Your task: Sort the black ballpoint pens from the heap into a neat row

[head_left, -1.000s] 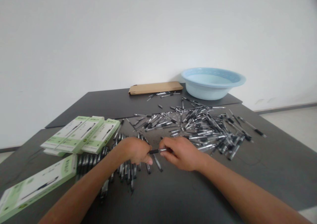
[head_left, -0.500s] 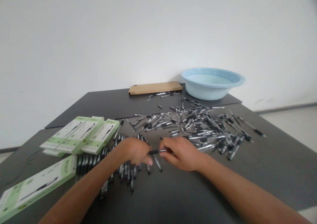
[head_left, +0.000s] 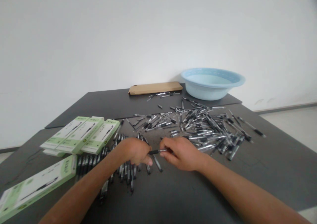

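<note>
A pen [head_left: 155, 151] with a black grip runs level between my two hands, low over the dark table. My left hand [head_left: 139, 152] is closed on its black end. The fingers of my right hand [head_left: 182, 153] pinch the thin, silvery tip end; those fingers partly hide it. Beneath and beside my left hand lie many capped black pens [head_left: 127, 174], roughly in a row. A large loose heap of clear and black pen parts [head_left: 205, 125] spreads behind my right hand.
White-and-green pen boxes [head_left: 91, 135] are stacked at the left, with another box [head_left: 39, 186] nearer me. At the back stand a flat brown cardboard box [head_left: 156, 88] and a light blue basin [head_left: 210, 91]. A few thin pieces [head_left: 163, 94] lie before the cardboard. A white wall [head_left: 123, 36] rises behind.
</note>
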